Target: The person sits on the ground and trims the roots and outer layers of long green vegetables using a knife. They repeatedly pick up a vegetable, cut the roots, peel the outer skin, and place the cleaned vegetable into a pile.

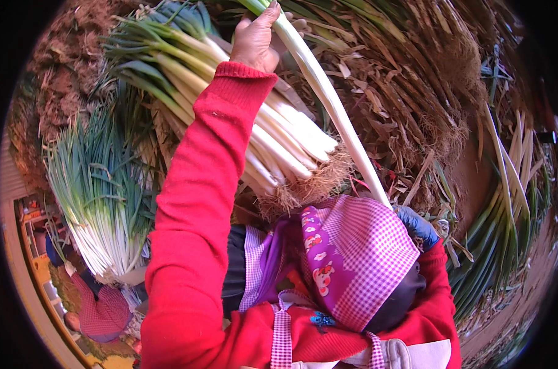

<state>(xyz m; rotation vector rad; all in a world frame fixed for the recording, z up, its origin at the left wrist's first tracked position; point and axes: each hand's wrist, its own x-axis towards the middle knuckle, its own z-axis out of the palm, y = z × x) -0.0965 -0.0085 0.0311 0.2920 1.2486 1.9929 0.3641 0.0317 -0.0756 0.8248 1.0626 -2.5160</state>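
My left hand [256, 39], bare below a red knitted cuff, grips a long, thick Welsh onion [327, 97] near its green top. The white stalk slants down to the right, to my right hand [416, 226], which wears a blue glove and holds the lower end; its fingers are partly hidden. Under my left forearm lies a bundle of peeled-looking white Welsh onions [279, 138], green leaves to the upper left and shaggy roots [306, 191] to the lower right. A purple checked apron [362, 258] covers my lap and hides the stalk's root tip.
Unpeeled onions with dry brown husks [398, 78] are heaped at the upper right. More onions [500, 207] lie on the ground at right. A large onion bundle [103, 203] stands at left, near another person [104, 309] in a checked top.
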